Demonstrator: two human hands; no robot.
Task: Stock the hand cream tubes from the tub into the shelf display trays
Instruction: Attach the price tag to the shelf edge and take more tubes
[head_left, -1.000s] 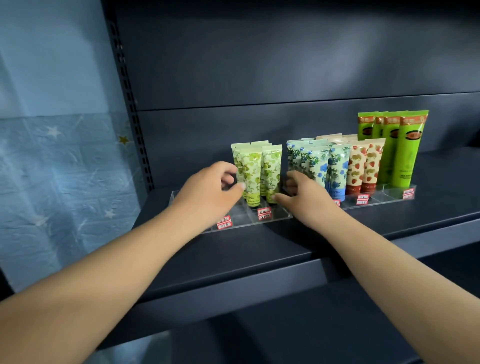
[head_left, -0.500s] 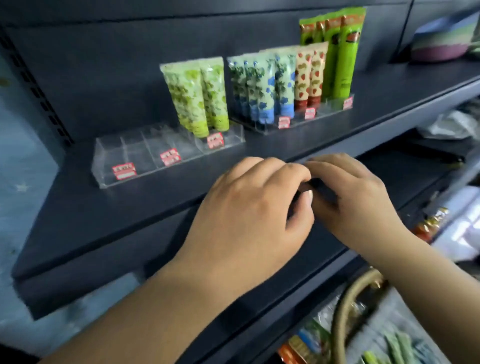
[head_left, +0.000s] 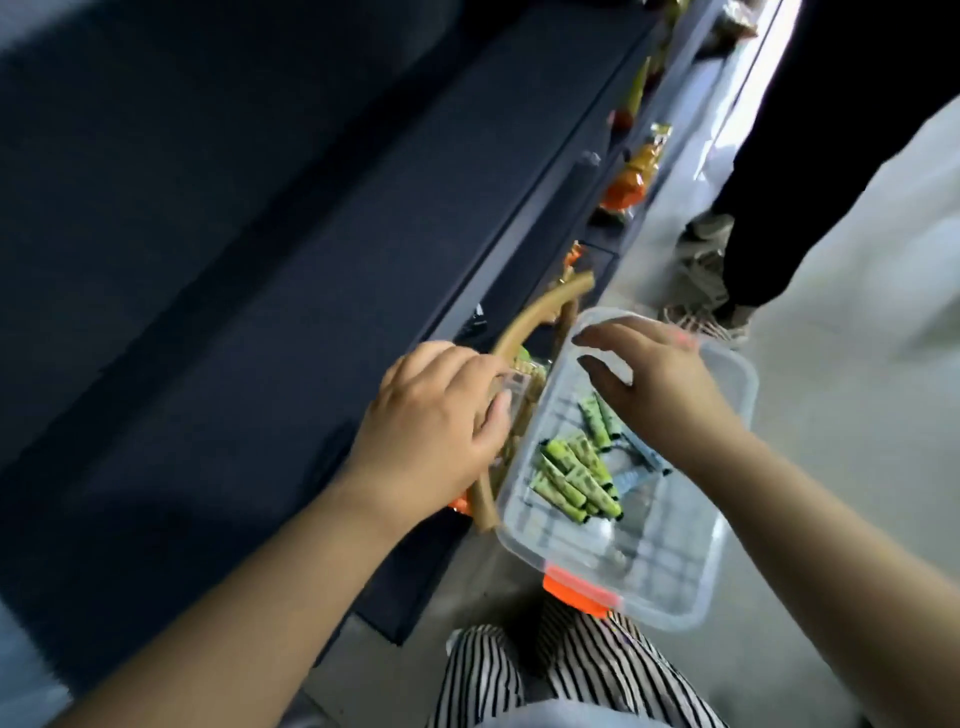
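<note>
Restock run: the right hand hovers with fingers relaxed, empty, over the clear tub, where green tubes lie piled. The left hand, loosely curled, holds nothing. Next, probably, pinch one tube.

Hands over tub (tubes inside)

No legible text anywhere, frame is motion-blurred. Green patterned tubes in the clear tub carry print, but it smears into dark specks, no brand or number readable. Blue tube beside them: same, nothing readable. Orange packets on the lower shelf show colour only, no lettering resolvable. No price tags, signs or numerals readable.
</note>
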